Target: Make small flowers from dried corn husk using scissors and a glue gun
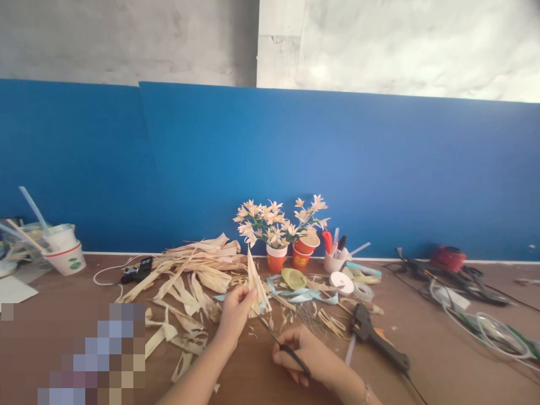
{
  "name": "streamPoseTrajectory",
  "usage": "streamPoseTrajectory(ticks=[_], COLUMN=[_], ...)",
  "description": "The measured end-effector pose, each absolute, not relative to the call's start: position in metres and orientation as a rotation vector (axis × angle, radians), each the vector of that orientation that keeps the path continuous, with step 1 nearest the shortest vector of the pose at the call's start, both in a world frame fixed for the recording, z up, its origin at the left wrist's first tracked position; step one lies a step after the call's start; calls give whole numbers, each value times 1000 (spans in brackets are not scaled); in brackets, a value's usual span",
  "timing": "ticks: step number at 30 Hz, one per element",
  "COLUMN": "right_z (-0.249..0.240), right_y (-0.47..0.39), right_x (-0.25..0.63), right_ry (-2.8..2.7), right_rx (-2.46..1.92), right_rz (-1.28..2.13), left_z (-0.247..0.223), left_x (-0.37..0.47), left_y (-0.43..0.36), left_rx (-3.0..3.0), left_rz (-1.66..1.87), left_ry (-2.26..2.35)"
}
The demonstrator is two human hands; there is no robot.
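Observation:
Pinched between the thumb and fingers of my left hand is a pale, pointed strip of dried corn husk, held upright. My right hand is closed around the black handles of a pair of scissors. Their blades reach up and left to the lower end of the husk strip, close to my left fingers; whether they touch it I cannot tell. A pile of dried husks spreads to the left, behind my left hand. Small husk scraps lie on the table between my hands.
Husk flowers stand in red paper cups by the blue partition. A pen cup, a white tape roll and a glue gun lie rightward. Cables sit far right, white cups far left.

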State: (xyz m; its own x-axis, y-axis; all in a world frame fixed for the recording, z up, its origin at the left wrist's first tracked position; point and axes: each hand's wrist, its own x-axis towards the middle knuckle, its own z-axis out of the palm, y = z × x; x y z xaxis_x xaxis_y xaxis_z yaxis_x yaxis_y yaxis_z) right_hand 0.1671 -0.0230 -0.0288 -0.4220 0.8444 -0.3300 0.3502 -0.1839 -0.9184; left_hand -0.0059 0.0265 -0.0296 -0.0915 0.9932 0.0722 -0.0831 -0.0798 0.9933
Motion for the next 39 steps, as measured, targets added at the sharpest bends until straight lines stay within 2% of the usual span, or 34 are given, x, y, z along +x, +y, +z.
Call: streamPoseTrajectory(ticks=[39], right_z=[-31], right_y=[-21], right_x=[168], right_ry=[-1682], right_rx=[-1382], right_rz=[1609], left_z=[-26], left_x=[-6], left_y=[24], left_rx=[1144], left_rz=[1345], left_ry=[1246])
